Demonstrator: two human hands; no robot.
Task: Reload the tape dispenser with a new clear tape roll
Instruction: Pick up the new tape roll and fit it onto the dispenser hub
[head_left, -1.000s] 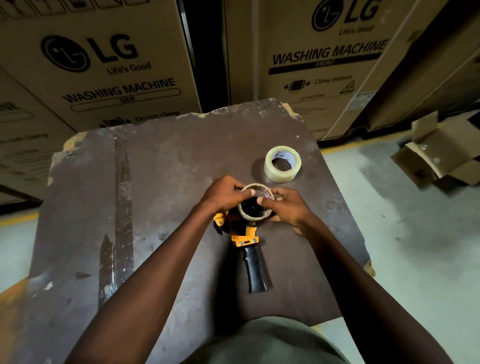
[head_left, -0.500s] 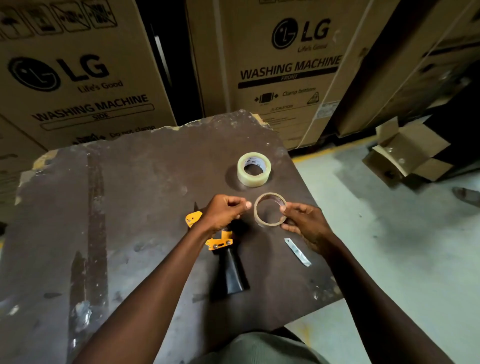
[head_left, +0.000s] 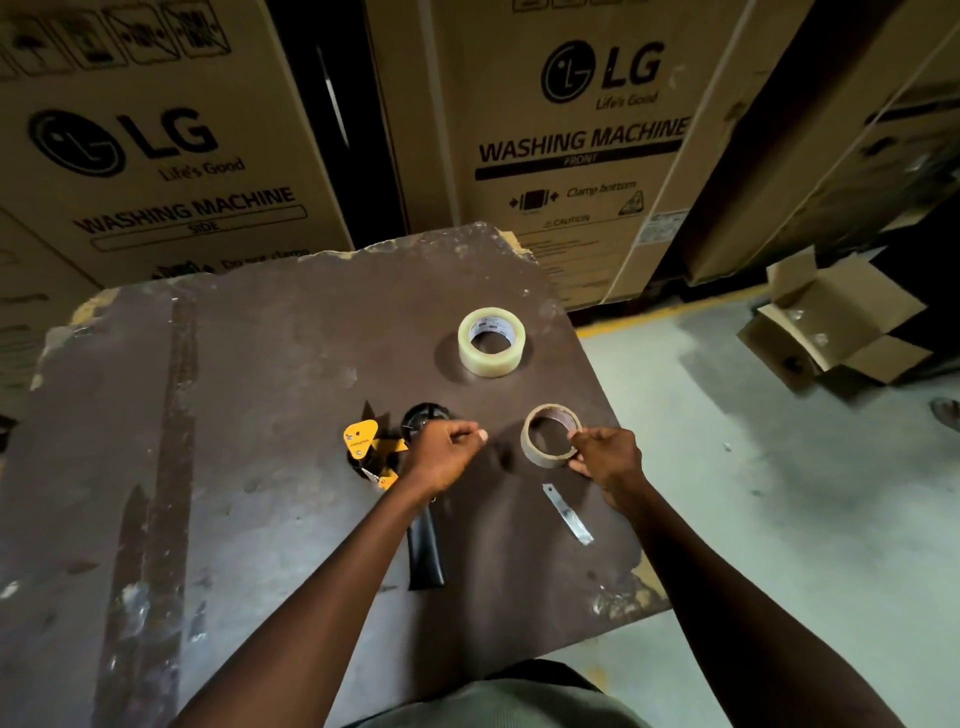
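Right hand (head_left: 605, 457): gripping empty core (head_left: 549, 435), right of dispenser (head_left: 400, 467).
Left hand (head_left: 441, 457): hovering over dispenser, fingers curling; contents unclear.
New roll (head_left: 491, 341): lying beyond dispenser.

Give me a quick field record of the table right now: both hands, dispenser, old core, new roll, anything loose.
left hand: fingers curled over the dispenser, pinching nothing I can make out
right hand: pinches the empty core's rim
empty core: off the dispenser, held at the table's right side
tape dispenser: lies on the table, black handle toward the person, hub bare
new clear roll: flat on the table, beyond the core, untouched
loose strip: lies on the table near the right wrist
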